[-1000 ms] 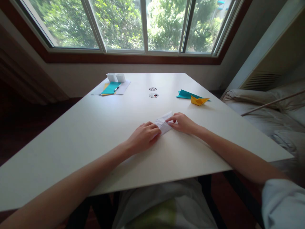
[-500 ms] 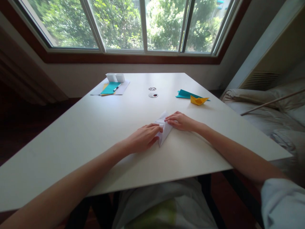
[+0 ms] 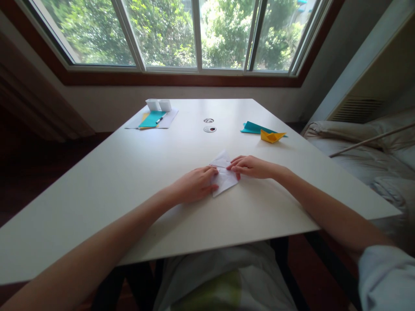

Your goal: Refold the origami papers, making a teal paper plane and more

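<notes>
Folded paper [image 3: 223, 179] lies mid-desk [image 3: 129, 181] between left hand [image 3: 194, 185] and right hand [image 3: 251, 167]; paper boat [image 3: 271, 136] sits behind, right.

A big white table [image 3: 129, 172] by the window.
On it lie white folded paper [image 3: 223, 181], a yellow paper boat [image 3: 271, 136], teal paper [image 3: 253, 128] and two white cups [image 3: 158, 105].

Stuff sitting at the far end of the worktop [image 3: 129, 181]

Yellow paper boat [image 3: 272, 136] on teal sheet [image 3: 253, 127] far right; two white cups [image 3: 158, 105], pen [image 3: 160, 119] far left.

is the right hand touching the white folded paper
Touching. The head view shows the right hand with fingertips pressed flat on the white folded paper.
</notes>
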The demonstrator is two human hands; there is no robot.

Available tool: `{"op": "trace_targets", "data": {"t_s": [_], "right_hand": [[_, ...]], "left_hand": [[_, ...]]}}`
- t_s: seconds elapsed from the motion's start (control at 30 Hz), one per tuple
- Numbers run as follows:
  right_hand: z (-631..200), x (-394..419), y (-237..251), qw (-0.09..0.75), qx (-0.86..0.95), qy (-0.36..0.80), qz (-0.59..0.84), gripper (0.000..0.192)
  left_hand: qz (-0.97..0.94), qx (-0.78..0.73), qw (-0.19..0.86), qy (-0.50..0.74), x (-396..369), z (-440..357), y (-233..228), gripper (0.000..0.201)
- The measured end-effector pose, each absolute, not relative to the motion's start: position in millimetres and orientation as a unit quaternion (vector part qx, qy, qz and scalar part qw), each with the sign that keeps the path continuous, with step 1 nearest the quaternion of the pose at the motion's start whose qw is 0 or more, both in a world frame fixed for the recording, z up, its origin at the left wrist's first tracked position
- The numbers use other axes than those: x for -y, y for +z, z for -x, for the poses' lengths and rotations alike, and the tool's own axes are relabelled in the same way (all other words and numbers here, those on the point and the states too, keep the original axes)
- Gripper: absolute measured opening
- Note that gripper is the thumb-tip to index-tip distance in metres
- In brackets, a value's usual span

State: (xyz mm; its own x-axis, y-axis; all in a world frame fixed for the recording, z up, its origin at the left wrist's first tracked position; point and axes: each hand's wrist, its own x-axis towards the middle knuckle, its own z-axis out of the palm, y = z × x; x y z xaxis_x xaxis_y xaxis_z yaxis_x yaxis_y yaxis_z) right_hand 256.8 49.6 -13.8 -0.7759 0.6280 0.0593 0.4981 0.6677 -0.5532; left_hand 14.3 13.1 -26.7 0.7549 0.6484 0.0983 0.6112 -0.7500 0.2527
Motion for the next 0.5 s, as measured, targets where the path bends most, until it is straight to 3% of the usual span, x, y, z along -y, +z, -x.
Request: {"op": "trace_targets", "data": {"t_s": [0.13,0.5], "right_hand": [[-251.6,-47.2,-19.5,0.131,0.925,0.207,0.29,0.021],[-253.4,-49.4,-25.0,0.112,0.937,0.142,0.3,0.031]], "left_hand": [[-0.928,-0.349,0.087,0.097,-9.7,-16.1,-27.1,0.048],[-0.938,-0.336,-0.033,0.075,-9.7,-10.9,-20.3,0.034]]}}
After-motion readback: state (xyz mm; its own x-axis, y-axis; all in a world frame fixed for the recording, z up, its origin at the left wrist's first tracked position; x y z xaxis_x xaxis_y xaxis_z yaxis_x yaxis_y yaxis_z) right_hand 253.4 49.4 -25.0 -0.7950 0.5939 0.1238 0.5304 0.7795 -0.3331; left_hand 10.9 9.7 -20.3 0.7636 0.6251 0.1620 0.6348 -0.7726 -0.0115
